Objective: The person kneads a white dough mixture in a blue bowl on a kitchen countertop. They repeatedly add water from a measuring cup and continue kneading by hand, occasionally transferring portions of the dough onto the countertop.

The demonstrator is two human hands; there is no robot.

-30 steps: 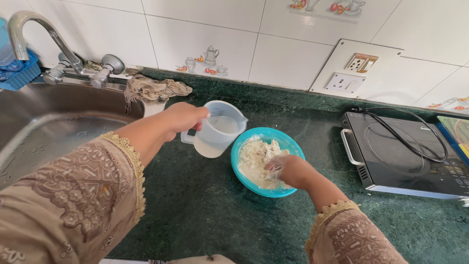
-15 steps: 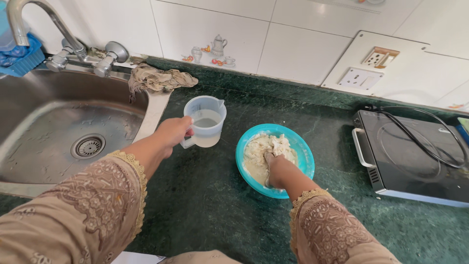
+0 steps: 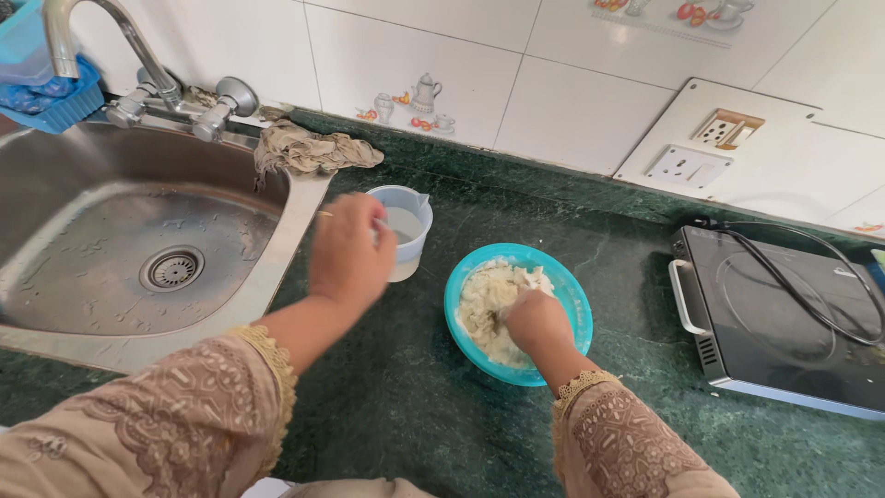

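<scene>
At frame centre a turquoise bowl (image 3: pixel 567 286) of dough (image 3: pixel 484 300) sat on the dark green counter (image 3: pixel 387 397), a translucent measuring jug (image 3: pixel 406 226) standing just left of it. The right hand (image 3: pixel 536 321) pressed into the dough, fingers curled closed on it. The left hand (image 3: pixel 348 251) hovered directly before the jug, nearer to it; whether its fingers gripped could not be told.

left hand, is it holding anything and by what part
The left hand is at the white jug, on its handle side; the grip itself is hidden, so a hold cannot be confirmed.

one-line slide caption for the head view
Right hand kneads dough in a blue bowl; left hand at the water jug beside the sink.
</scene>
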